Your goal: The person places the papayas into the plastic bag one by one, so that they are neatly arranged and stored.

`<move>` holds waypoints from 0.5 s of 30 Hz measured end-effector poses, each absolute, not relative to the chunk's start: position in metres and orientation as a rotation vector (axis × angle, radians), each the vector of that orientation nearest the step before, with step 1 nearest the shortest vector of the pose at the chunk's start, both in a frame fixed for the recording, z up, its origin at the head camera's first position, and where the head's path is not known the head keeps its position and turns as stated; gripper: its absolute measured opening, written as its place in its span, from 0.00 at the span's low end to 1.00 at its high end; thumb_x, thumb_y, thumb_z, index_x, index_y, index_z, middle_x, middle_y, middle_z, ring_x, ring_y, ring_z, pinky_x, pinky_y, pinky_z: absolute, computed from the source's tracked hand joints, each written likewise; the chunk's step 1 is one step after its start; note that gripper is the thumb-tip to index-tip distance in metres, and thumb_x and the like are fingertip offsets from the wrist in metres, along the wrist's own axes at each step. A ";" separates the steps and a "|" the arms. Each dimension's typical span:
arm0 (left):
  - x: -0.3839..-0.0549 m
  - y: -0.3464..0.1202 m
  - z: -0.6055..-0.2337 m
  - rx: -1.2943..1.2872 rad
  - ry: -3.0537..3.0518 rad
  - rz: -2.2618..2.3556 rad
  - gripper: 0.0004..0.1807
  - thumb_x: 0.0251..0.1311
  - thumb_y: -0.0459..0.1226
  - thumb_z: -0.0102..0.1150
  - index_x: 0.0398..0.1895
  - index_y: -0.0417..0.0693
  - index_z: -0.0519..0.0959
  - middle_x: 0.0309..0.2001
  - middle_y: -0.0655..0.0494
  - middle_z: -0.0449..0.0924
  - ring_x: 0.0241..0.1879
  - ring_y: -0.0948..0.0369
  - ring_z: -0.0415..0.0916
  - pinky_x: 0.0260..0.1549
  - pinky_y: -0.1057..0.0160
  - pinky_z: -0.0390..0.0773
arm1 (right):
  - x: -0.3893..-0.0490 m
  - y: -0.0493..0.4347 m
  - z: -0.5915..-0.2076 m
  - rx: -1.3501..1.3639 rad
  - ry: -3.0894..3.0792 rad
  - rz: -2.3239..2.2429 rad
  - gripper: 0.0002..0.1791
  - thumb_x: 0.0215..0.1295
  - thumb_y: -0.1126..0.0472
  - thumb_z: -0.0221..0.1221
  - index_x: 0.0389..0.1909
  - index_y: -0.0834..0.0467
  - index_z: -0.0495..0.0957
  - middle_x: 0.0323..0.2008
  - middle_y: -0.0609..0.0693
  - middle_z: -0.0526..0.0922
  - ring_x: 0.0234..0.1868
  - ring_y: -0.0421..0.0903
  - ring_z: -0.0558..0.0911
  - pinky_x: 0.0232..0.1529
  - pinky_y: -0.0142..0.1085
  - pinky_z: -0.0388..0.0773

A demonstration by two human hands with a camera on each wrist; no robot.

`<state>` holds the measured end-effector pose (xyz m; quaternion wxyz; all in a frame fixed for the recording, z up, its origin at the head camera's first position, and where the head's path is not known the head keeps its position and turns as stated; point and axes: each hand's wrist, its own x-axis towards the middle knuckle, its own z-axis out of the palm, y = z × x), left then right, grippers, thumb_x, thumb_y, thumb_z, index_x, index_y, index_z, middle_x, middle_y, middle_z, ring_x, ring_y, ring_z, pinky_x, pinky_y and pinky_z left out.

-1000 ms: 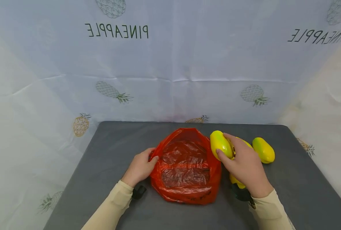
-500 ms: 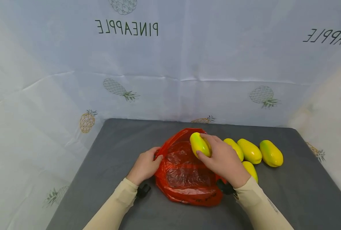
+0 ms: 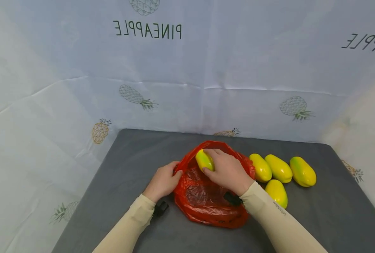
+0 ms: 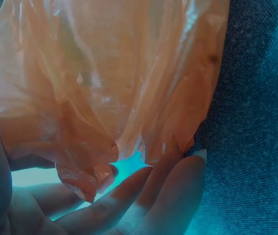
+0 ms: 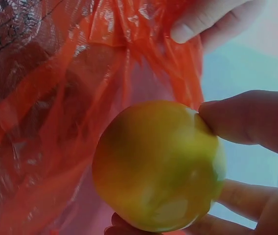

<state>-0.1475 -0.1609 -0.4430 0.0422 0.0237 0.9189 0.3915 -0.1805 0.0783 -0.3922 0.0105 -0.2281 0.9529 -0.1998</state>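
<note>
A thin red plastic bag (image 3: 206, 215) lies with its mouth spread open in the middle of the table. At its left rim my left hand (image 3: 163, 180) pinches the plastic between thumb and fingers; in the left wrist view the gathered film (image 4: 104, 83) hangs over those fingers. My right hand (image 3: 228, 171) grips a yellow-green mango (image 3: 204, 160) over the bag's opening. Seen from the right wrist, the thumb and fingers hold the smooth mango (image 5: 153, 166) from its sides, with the red plastic (image 5: 56, 132) behind it.
Several more yellow mangoes (image 3: 278, 168) lie to the right of the bag, one of them (image 3: 277, 193) nearer the right forearm. The dark grey tabletop (image 3: 143, 147) ends at a white pineapple-print cloth (image 3: 187, 109) behind.
My right hand has carried the mango leftward from the bag's right edge to over its opening. The left hand keeps its hold on the rim. The view has shifted slightly.
</note>
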 end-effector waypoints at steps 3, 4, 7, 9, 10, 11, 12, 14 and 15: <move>-0.148 -0.160 -0.444 0.081 2.813 1.194 0.23 0.79 0.42 0.58 0.71 0.43 0.79 0.60 0.46 0.88 0.46 0.57 0.86 0.55 0.48 0.88 | -0.183 0.076 -0.397 -0.705 2.961 -0.609 0.39 0.69 0.45 0.71 0.77 0.53 0.73 0.70 0.54 0.82 0.53 0.52 0.86 0.58 0.54 0.87; -0.148 -0.160 -0.443 0.084 2.814 1.193 0.23 0.79 0.42 0.58 0.71 0.43 0.79 0.60 0.46 0.88 0.46 0.57 0.86 0.55 0.48 0.87 | -0.184 0.075 -0.398 -0.703 2.957 -0.607 0.39 0.69 0.45 0.71 0.77 0.54 0.73 0.69 0.55 0.82 0.53 0.52 0.86 0.58 0.54 0.87; -0.148 -0.159 -0.443 0.092 2.818 1.193 0.23 0.79 0.41 0.58 0.71 0.43 0.79 0.60 0.46 0.88 0.47 0.56 0.86 0.55 0.48 0.87 | -0.187 0.073 -0.403 -0.705 2.950 -0.608 0.39 0.69 0.46 0.71 0.77 0.55 0.73 0.69 0.56 0.82 0.53 0.53 0.86 0.58 0.54 0.86; -0.148 -0.160 -0.443 0.096 2.819 1.190 0.23 0.79 0.41 0.58 0.71 0.43 0.79 0.60 0.46 0.88 0.47 0.56 0.86 0.55 0.48 0.87 | -0.188 0.071 -0.406 -0.701 2.948 -0.608 0.40 0.68 0.46 0.71 0.77 0.55 0.72 0.69 0.56 0.82 0.53 0.53 0.86 0.59 0.54 0.86; -0.148 -0.160 -0.443 0.096 2.817 1.190 0.23 0.79 0.41 0.58 0.72 0.43 0.79 0.60 0.46 0.88 0.47 0.56 0.86 0.55 0.48 0.87 | -0.189 0.071 -0.408 -0.697 2.946 -0.606 0.40 0.69 0.47 0.71 0.77 0.56 0.72 0.69 0.57 0.82 0.54 0.53 0.86 0.59 0.55 0.86; -0.148 -0.160 -0.444 0.095 2.818 1.189 0.23 0.79 0.41 0.58 0.72 0.43 0.78 0.60 0.46 0.88 0.47 0.56 0.86 0.55 0.48 0.87 | -0.190 0.070 -0.409 -0.695 2.944 -0.604 0.40 0.69 0.47 0.71 0.77 0.56 0.72 0.69 0.57 0.81 0.54 0.54 0.86 0.59 0.55 0.86; -0.148 -0.161 -0.444 0.094 2.817 1.188 0.23 0.79 0.41 0.58 0.72 0.43 0.78 0.60 0.46 0.88 0.48 0.56 0.86 0.55 0.48 0.87 | -0.191 0.069 -0.411 -0.692 2.943 -0.600 0.40 0.69 0.47 0.71 0.77 0.57 0.72 0.70 0.57 0.81 0.55 0.54 0.86 0.60 0.55 0.86; -0.147 -0.161 -0.444 0.089 2.815 1.188 0.23 0.79 0.41 0.58 0.72 0.43 0.78 0.61 0.46 0.88 0.49 0.56 0.87 0.56 0.48 0.87 | -0.192 0.067 -0.413 -0.685 2.939 -0.592 0.40 0.69 0.47 0.71 0.77 0.57 0.71 0.70 0.58 0.81 0.55 0.54 0.86 0.60 0.56 0.85; -0.147 -0.162 -0.444 0.085 2.814 1.190 0.23 0.79 0.41 0.58 0.72 0.43 0.78 0.61 0.46 0.88 0.48 0.56 0.87 0.55 0.48 0.87 | -0.193 0.066 -0.414 -0.684 2.937 -0.587 0.40 0.69 0.47 0.71 0.77 0.57 0.71 0.70 0.58 0.81 0.55 0.54 0.86 0.60 0.56 0.85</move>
